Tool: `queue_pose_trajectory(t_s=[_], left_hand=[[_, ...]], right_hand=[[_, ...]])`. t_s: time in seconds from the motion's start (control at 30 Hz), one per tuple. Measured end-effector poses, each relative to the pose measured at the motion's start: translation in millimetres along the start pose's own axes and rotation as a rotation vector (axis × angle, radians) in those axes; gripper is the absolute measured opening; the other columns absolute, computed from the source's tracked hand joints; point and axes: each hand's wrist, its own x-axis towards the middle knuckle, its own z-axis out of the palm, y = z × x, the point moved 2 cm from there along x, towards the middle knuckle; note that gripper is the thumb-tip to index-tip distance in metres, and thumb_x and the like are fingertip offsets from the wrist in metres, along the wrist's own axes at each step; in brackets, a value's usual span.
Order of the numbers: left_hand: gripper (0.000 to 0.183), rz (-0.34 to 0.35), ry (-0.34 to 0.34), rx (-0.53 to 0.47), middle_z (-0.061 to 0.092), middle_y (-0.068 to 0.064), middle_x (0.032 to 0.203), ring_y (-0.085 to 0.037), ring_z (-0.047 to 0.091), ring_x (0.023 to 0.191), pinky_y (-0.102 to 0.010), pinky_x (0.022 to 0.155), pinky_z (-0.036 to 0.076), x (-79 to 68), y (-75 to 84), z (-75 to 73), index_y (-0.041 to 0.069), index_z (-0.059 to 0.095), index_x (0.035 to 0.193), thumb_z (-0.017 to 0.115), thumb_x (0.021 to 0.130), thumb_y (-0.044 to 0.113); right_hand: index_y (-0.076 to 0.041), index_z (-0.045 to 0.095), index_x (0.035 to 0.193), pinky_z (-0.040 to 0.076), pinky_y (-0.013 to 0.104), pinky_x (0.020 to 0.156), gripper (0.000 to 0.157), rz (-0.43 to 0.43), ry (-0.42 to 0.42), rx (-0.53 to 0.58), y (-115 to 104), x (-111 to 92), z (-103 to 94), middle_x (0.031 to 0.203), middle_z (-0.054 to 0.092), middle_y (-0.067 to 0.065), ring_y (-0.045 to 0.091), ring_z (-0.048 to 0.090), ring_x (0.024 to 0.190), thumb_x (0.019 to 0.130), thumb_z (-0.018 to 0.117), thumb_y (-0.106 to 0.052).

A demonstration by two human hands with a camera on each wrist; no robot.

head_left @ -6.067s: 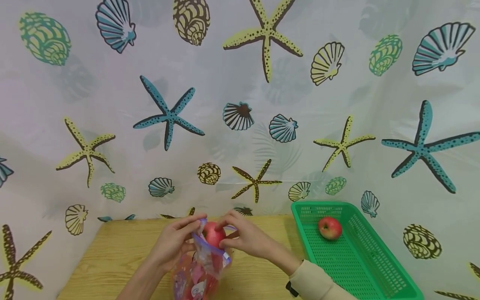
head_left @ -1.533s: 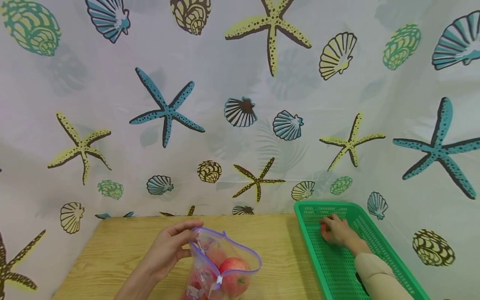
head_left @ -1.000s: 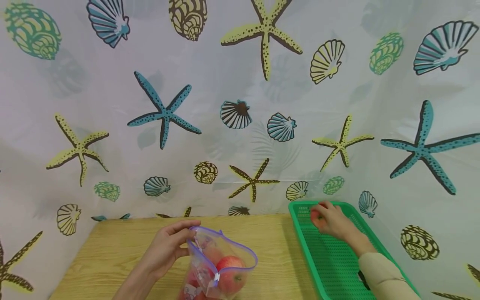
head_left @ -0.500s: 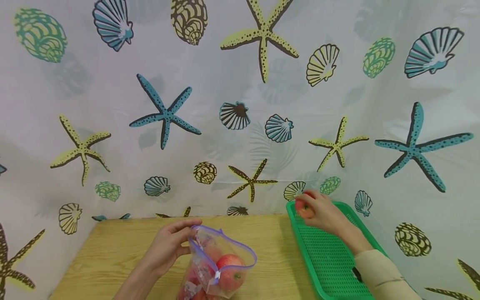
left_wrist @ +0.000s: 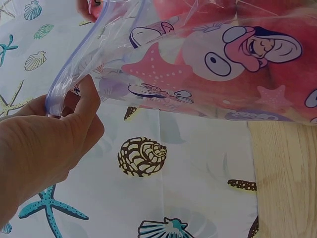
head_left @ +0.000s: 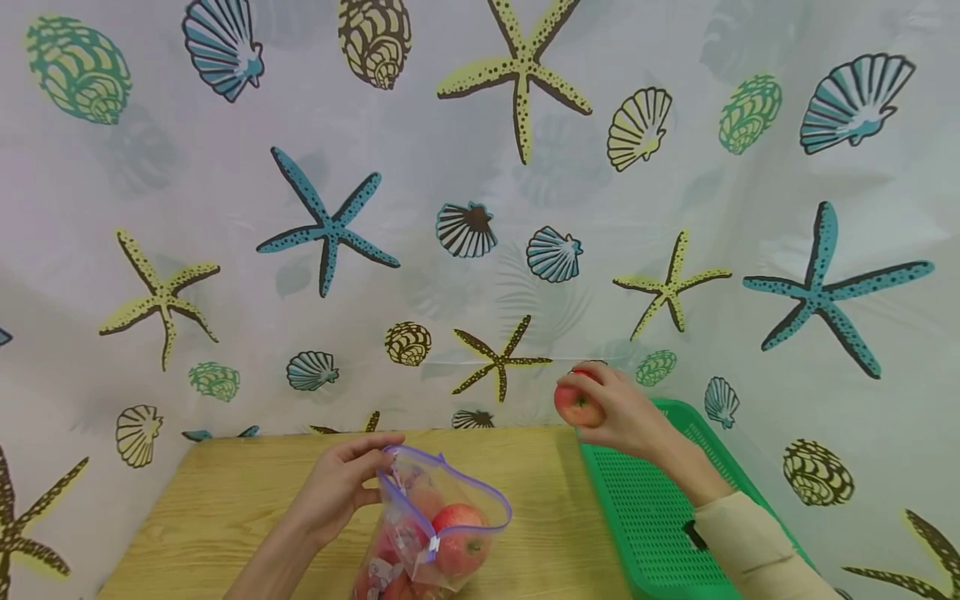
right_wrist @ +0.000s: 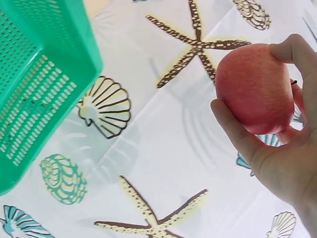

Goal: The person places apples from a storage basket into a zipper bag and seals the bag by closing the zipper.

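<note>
A red apple [head_left: 576,403] is gripped by my right hand [head_left: 626,415], held up over the left rim of the green basket. In the right wrist view the thumb and fingers wrap round this apple [right_wrist: 255,89]. My left hand [head_left: 341,487] pinches the purple-edged mouth of a clear zip bag [head_left: 420,521] at its left corner. The mouth gapes toward the right. Several apples are inside, one red apple [head_left: 461,540] near the opening. The left wrist view shows cartoon prints on the bag [left_wrist: 208,64], with thumb and fingers [left_wrist: 85,106] closed on its edge.
A green perforated basket [head_left: 652,500] stands on the right side of the wooden table [head_left: 247,500]. A white curtain [head_left: 420,100] printed with starfish and shells hangs behind and at the sides. A beige sleeve [head_left: 757,542] covers the right forearm, which passes over the basket.
Earlier both hands were at the bag with an apple in its mouth. Then my right hand took the apple from the basket, lifted it and moved left. The left hand keeps holding the bag.
</note>
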Motion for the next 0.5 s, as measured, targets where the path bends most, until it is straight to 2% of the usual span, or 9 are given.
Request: queue_pose_trajectory(t_s=[0.23,0.5], left_hand=[[0.035,-0.007,0.015,-0.004,0.059,-0.005,0.099,-0.016,0.058,0.086,-0.038,0.075,0.054,1.2,0.6,0.8,0.003,0.058,0.123,0.06,0.091,0.016],[0.035,-0.01,0.032,-0.011,0.059,-0.005,0.098,-0.016,0.057,0.085,-0.038,0.074,0.054,1.6,0.5,3.7,0.002,0.058,0.123,0.06,0.091,0.013]], right_hand=[[-0.03,0.055,0.125,0.047,0.038,0.075,0.061,-0.03,0.004,0.038,-25.0,13.1,-3.9,0.13,0.047,0.004,0.026,0.046,0.109,0.067,0.073,-0.025],[-0.032,0.054,0.123,0.05,0.033,0.076,0.06,-0.084,-0.007,0.105,-53.4,23.2,0.8,0.131,0.046,-0.002,0.018,0.045,0.112,0.067,0.072,-0.026]])
